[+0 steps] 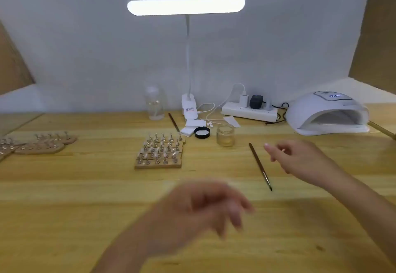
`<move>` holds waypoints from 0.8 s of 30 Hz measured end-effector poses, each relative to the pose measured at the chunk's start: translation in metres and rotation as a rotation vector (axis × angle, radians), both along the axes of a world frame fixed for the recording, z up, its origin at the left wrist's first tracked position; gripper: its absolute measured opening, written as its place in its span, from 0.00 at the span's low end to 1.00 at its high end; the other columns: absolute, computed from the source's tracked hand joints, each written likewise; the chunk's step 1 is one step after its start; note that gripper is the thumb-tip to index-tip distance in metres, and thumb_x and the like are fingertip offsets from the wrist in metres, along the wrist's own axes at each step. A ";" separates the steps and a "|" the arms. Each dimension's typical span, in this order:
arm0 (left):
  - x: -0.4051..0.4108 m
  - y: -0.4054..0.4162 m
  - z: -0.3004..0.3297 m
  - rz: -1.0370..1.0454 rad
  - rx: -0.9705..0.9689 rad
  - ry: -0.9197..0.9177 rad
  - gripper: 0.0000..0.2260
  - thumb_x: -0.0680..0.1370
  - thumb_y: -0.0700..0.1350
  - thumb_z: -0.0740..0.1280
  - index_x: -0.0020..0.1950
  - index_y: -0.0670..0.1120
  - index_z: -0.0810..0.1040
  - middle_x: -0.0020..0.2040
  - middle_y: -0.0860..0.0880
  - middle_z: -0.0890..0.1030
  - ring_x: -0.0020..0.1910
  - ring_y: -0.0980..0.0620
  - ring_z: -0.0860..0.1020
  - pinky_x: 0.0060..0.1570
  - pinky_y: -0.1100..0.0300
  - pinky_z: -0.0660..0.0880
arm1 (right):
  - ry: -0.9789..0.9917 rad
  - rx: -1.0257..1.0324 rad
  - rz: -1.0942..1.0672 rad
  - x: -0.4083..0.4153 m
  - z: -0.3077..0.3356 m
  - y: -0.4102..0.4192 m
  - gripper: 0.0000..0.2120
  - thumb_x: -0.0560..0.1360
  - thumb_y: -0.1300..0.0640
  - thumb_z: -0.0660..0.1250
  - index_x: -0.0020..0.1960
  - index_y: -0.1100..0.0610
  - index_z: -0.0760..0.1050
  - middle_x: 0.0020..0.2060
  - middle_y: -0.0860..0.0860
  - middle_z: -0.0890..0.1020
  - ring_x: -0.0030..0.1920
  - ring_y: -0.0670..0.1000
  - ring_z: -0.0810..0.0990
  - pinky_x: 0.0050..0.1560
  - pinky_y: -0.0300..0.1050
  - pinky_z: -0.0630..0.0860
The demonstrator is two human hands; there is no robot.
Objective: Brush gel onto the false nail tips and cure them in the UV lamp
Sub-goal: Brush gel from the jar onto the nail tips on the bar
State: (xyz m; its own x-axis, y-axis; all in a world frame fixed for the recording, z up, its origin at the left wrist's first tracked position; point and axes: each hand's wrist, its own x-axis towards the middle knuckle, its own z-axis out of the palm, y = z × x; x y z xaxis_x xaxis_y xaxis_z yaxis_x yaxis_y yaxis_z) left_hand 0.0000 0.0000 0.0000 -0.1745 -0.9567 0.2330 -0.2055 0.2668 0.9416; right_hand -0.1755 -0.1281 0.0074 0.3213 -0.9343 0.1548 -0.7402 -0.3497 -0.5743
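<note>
Hovering blurred, left hand [205, 206] loose-fingered, holding nothing; right hand [300, 159] spread beside brush [260, 166], untouched

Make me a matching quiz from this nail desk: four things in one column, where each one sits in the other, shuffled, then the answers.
Things
1. UV lamp
2. glass jar
3. black lid
4. brush

Places
A. just left of the glass jar
B. far right, by the wall
C. flat on the table beside the right hand
D. open, right of the black lid

Pairs: 1-B, 2-D, 3-A, 4-C
</note>
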 end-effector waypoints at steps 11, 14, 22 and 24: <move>0.159 -0.059 -0.022 1.159 -0.197 0.103 0.10 0.79 0.41 0.58 0.40 0.49 0.73 0.37 0.53 0.74 0.32 0.59 0.69 0.34 0.64 0.66 | 0.459 0.164 -0.076 0.040 -0.025 -0.038 0.18 0.76 0.44 0.61 0.32 0.54 0.69 0.30 0.48 0.73 0.32 0.48 0.71 0.30 0.41 0.63; 0.181 -0.055 -0.044 1.137 -0.026 -0.143 0.07 0.77 0.36 0.58 0.48 0.47 0.72 0.44 0.48 0.76 0.41 0.52 0.73 0.41 0.59 0.67 | 0.070 0.333 0.058 0.046 -0.021 -0.036 0.16 0.77 0.49 0.62 0.35 0.57 0.76 0.26 0.48 0.71 0.27 0.47 0.68 0.27 0.39 0.63; 0.182 -0.055 -0.050 0.848 0.155 -0.295 0.11 0.73 0.33 0.64 0.50 0.46 0.70 0.42 0.52 0.75 0.35 0.54 0.72 0.38 0.61 0.68 | -1.056 0.120 0.025 0.073 -0.031 -0.015 0.06 0.75 0.62 0.64 0.40 0.56 0.76 0.27 0.48 0.81 0.26 0.44 0.78 0.29 0.35 0.76; 0.181 -0.054 -0.049 0.818 0.157 -0.297 0.12 0.72 0.33 0.66 0.50 0.46 0.69 0.42 0.53 0.75 0.33 0.55 0.70 0.36 0.65 0.67 | -1.041 0.028 0.009 0.071 -0.035 -0.016 0.07 0.74 0.64 0.64 0.39 0.55 0.75 0.29 0.48 0.82 0.29 0.44 0.79 0.31 0.34 0.77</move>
